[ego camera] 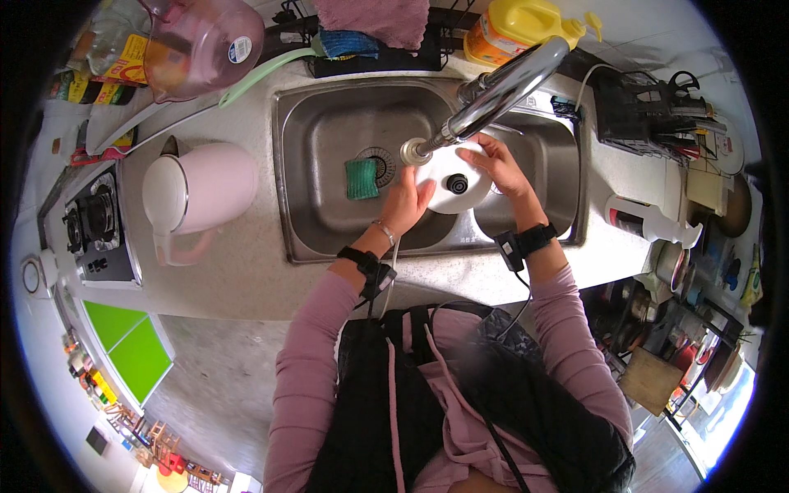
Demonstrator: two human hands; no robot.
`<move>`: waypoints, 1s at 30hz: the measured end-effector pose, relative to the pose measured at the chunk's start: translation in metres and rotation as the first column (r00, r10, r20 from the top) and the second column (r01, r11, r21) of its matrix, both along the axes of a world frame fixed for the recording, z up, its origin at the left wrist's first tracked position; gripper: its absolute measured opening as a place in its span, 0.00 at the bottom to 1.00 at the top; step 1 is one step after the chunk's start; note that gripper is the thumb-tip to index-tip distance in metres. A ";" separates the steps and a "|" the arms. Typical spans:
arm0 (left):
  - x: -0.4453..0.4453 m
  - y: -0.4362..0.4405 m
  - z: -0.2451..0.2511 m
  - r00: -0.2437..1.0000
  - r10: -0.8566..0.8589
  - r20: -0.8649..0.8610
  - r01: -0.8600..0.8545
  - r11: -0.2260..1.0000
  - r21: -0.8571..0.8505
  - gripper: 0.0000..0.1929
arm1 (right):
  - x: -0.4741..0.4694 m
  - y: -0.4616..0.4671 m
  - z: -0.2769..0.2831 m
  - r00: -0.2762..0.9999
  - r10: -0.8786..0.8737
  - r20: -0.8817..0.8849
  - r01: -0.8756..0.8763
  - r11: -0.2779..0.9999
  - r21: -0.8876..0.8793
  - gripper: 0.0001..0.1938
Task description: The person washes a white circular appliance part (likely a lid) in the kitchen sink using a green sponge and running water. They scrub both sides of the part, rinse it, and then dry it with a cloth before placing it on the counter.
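Both hands hold a round white kettle base [445,196] with a black connector at its centre, over the divider of a stainless steel double sink [320,123]. My left hand [407,200] grips its left edge, and my right hand [500,165] grips its upper right edge. A pale cord hangs below my left hand over the sink's front rim. The chrome faucet [487,101] reaches over the base, its spout end beside the upper left edge. A green scouring pad [362,179] lies by the left basin's drain. On the counter at left stands a pink electric kettle [216,188].
Behind the sink are a yellow jug [515,31] and a pink cloth [376,21]. A pink plastic basin [203,55] is at the upper left, near a stove [95,228]. A white spray bottle [644,220] and a black knife rack [641,117] are at right.
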State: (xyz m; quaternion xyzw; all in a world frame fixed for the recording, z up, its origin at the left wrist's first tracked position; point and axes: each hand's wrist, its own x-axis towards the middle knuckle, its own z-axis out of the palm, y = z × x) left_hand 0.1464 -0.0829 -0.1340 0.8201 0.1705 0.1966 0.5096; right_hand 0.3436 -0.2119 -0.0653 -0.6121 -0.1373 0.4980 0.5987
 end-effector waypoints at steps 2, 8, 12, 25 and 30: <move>-0.009 0.004 0.000 0.994 -0.086 -0.064 0.081 0.994 -0.078 0.38 | -0.001 0.001 -0.002 1.000 0.016 0.008 -0.016 1.000 0.001 0.12; 0.025 0.015 0.005 0.951 0.157 -0.267 -0.123 0.983 0.140 0.23 | -0.003 0.005 -0.011 1.000 -0.007 0.024 0.007 1.000 0.012 0.10; 0.026 0.004 0.019 0.969 0.154 -0.193 -0.112 0.971 0.213 0.20 | 0.007 -0.002 0.000 0.999 0.024 0.028 -0.024 1.000 -0.007 0.09; 0.039 0.008 0.025 0.972 0.091 0.215 -0.147 0.955 0.259 0.17 | 0.006 0.010 0.013 0.982 0.169 0.084 -0.160 0.981 -0.107 0.10; 0.028 0.016 0.013 0.946 0.108 -0.306 -0.098 0.994 0.046 0.18 | 0.002 0.020 0.001 0.937 0.315 0.150 -0.311 0.949 -0.053 0.10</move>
